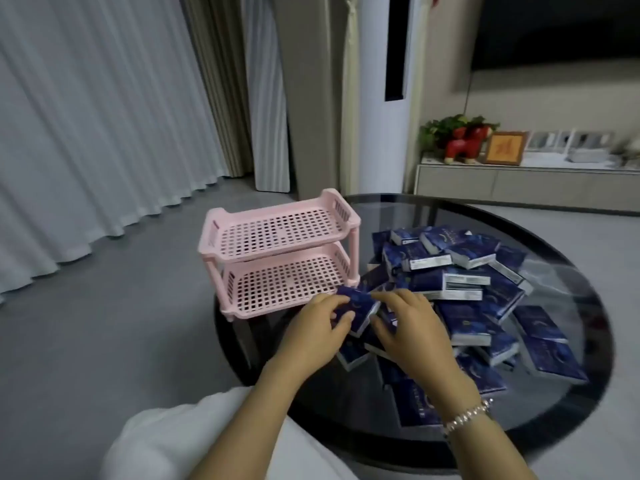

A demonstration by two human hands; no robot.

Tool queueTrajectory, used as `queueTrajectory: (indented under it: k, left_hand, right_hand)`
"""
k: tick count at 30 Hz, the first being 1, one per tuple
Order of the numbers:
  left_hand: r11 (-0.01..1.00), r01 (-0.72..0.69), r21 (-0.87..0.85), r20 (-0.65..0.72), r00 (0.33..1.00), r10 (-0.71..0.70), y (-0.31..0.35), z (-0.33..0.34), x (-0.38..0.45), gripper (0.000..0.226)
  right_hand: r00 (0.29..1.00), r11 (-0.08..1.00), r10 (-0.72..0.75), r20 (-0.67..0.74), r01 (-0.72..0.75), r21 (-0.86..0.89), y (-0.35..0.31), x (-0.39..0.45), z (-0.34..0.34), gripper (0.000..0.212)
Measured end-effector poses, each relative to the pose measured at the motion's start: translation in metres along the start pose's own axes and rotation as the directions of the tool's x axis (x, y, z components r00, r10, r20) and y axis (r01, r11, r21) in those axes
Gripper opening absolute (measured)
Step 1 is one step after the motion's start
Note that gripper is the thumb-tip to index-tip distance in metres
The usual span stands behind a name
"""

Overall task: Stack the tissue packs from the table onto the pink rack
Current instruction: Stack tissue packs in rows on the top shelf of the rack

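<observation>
I hold one dark blue tissue pack (358, 306) between both hands, just off the front right corner of the pink rack (280, 252). My left hand (317, 325) curls its fingers over the pack's left end with the thumb pressed on its near face; my right hand (407, 327) grips the right end, fingers bent over the top edge. A beaded bracelet (467, 417) circles my right wrist.

The rack stands at the nine o'clock edge of the round dark glass table (585, 403), both of its perforated shelves bare. From the table's centre toward three o'clock sprawls the heap of tissue packs (478, 292), lying at all angles, some overlapping, a few flat near five o'clock. My pack hovers above the heap's near-left fringe. My white sleeve (180, 438) fills the view at six o'clock.
</observation>
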State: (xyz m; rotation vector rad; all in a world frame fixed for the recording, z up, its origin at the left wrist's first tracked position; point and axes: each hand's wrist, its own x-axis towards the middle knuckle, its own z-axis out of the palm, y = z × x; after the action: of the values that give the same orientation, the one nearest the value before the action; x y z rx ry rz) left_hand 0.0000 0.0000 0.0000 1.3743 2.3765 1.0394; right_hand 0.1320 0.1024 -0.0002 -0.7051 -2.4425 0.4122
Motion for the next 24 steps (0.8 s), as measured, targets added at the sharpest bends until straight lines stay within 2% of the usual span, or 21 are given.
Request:
queueTrajectory:
  k: [3,6,9,11,13,16,18,21,24]
  left_hand:
    - [0.993,0.111,-0.030,0.074,0.991,-0.109,-0.010,0.019,0.015,0.051]
    - [0.976,0.211,-0.059,0.074,0.976,-0.207,-0.020,0.029,0.029,0.054]
    - [0.902,0.333,-0.273,0.132,0.942,-0.308,-0.027,0.028,0.041,0.043]
    - [0.850,0.360,-0.384,0.184,0.932,-0.311,-0.030,0.031,0.042,0.044]
    - [0.818,0.366,-0.444,0.207,0.930,-0.303,-0.031,0.035,0.042,0.038]
    - [0.789,0.370,-0.491,0.191,0.929,-0.317,-0.036,0.033,0.040,0.012]
    - [0.754,0.379,-0.537,0.172,0.924,-0.342,-0.039,0.027,0.039,0.008]
    - [0.677,0.389,-0.625,0.169,0.914,-0.369,-0.040,0.021,0.032,0.018]
    - [0.658,0.352,-0.666,0.147,0.927,-0.346,-0.036,0.016,0.024,0.015]
  right_hand:
    - [0.994,0.994,0.096,0.051,-0.099,0.054,0.020,-0.001,0.011,0.044]
    - [0.985,0.988,0.129,0.114,-0.137,0.069,0.029,0.004,0.025,0.049]
    - [0.988,0.991,0.117,0.100,-0.123,0.058,0.030,0.010,0.034,0.049]
    - [0.991,0.989,0.111,0.082,-0.118,0.093,0.030,0.010,0.039,0.048]
    - [0.992,0.983,0.104,0.075,-0.114,0.144,0.028,0.010,0.042,0.045]
    - [0.992,0.980,0.084,0.094,-0.099,0.174,0.026,0.010,0.040,0.039]
    - [0.990,0.980,0.070,0.125,-0.092,0.175,0.028,0.010,0.031,0.037]
    - [0.974,0.999,0.043,0.221,-0.042,-0.011,0.033,0.003,0.019,0.045]
    - [0.948,0.981,0.108,0.299,-0.054,-0.184,0.032,-0.005,0.013,0.054]
